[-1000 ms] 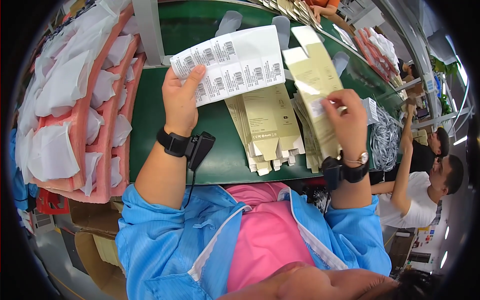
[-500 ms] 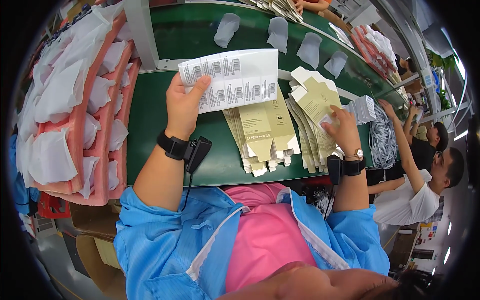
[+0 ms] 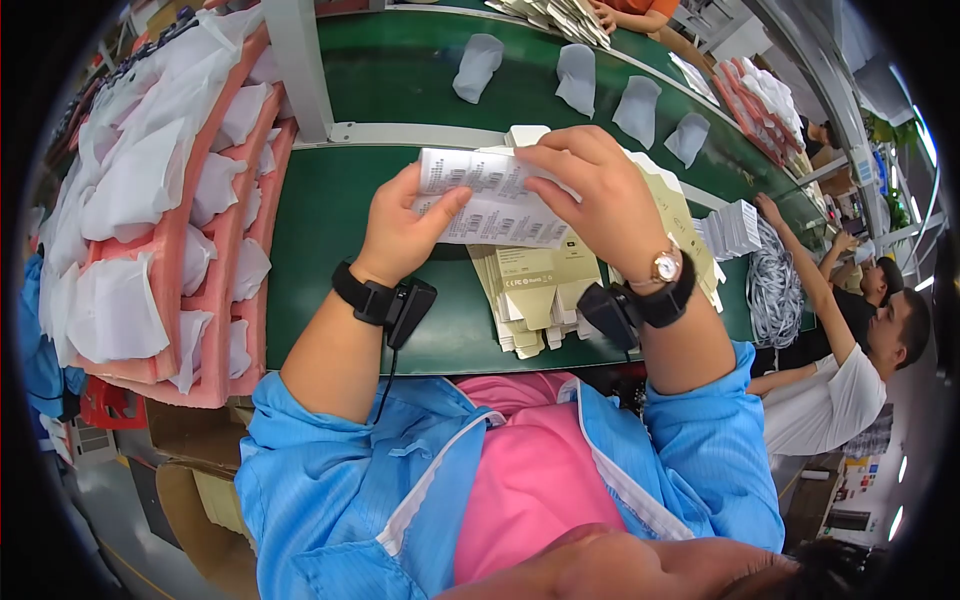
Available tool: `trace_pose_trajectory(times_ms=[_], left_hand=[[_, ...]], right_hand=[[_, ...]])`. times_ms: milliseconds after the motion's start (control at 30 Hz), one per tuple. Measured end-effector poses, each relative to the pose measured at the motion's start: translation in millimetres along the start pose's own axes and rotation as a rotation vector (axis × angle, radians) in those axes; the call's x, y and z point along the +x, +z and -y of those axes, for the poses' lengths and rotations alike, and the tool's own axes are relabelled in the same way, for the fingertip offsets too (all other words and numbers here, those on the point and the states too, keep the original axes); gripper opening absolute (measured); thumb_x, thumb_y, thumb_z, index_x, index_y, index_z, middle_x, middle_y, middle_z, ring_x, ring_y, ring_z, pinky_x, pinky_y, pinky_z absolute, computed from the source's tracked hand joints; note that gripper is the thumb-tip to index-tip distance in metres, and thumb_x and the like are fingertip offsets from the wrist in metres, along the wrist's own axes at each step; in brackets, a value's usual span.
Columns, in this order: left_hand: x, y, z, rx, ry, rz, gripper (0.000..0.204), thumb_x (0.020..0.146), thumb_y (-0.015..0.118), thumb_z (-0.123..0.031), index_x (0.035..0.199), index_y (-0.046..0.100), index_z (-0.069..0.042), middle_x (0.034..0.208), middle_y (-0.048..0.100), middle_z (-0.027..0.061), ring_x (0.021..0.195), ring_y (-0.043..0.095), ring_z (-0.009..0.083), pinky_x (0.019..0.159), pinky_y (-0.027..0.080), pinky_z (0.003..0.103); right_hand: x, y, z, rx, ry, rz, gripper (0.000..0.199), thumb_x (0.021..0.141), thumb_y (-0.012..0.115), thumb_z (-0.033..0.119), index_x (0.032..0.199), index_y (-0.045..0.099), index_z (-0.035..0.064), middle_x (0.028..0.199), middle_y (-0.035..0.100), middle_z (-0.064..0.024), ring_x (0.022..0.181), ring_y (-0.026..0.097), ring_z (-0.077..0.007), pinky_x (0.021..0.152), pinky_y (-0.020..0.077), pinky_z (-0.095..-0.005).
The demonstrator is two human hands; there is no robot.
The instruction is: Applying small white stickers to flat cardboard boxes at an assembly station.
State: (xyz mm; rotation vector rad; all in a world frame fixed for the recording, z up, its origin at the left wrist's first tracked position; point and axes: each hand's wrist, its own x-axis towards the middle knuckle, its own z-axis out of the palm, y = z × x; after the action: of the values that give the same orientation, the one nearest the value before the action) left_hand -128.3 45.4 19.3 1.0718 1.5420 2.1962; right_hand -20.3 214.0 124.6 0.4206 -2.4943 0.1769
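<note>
Grasping the white label sheet [image 3: 490, 215] by its left end with the left grip [image 3: 412, 215], near the middle of the frame. Working at the sheet's upper right with the right grip [image 3: 590, 190]; cannot tell whether pinching anything. Apparently at the step of peeling off 1 label; next calls for a light hold on its edge, keeping the sheet steady. Below the sheet, on the green bench [image 3: 330, 220], find a stack of flat olive cartons [image 3: 545, 285]; right of that, a 2nd carton stack [image 3: 680, 210], partly hidden by the right grip. At upper centre, see 4 white pouches [image 3: 576, 80].
</note>
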Motion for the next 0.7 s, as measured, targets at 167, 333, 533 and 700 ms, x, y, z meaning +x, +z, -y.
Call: trace_pose_trajectory(times_ms=[167,333,533,700], left_hand=[[3,2,-4,0.114,0.025,0.021,0.026,0.082,0.064,-0.007,0.106,0.058,0.003,0.098,0.064,0.0083,0.086,0.061,0.0132,0.076,0.049,0.027],[2,-2,4,0.07,-0.019,-0.096,0.025,0.083,0.064,-0.007,0.105,0.057,0.003,0.096,0.064,0.0079,0.084,0.061,0.0129,0.074,0.049,0.026],[13,-9,3,-0.167,-0.033,-0.403,0.023,0.084,0.063,-0.007,0.104,0.056,0.003,0.097,0.063,0.0081,0.085,0.061,0.0124,0.074,0.049,0.025],[12,-11,3,-0.219,-0.024,-0.449,0.024,0.085,0.062,-0.007,0.105,0.054,0.003,0.101,0.062,0.0084,0.088,0.06,0.0122,0.077,0.049,0.025]], right_hand=[[5,13,-1,-0.032,0.027,-0.031,0.019,0.068,0.071,0.006,0.087,0.065,0.0063,0.086,0.06,-0.0054,0.081,0.056,-0.0242,0.069,0.0474,-0.0327],[1,13,10,-0.059,0.006,-0.04,0.016,0.067,0.071,0.005,0.08,0.063,0.0054,0.081,0.059,-0.0045,0.078,0.056,-0.0237,0.067,0.047,-0.0321],[-29,13,22,0.356,0.163,0.007,0.012,0.073,0.07,0.005,0.082,0.061,0.0054,0.077,0.058,-0.0015,0.073,0.056,-0.0168,0.065,0.0453,-0.0272],[-53,30,3,0.916,0.825,0.006,0.01,0.08,0.066,0.008,0.086,0.06,0.0044,0.075,0.057,0.0016,0.067,0.053,-0.0082,0.059,0.0421,-0.0211]])
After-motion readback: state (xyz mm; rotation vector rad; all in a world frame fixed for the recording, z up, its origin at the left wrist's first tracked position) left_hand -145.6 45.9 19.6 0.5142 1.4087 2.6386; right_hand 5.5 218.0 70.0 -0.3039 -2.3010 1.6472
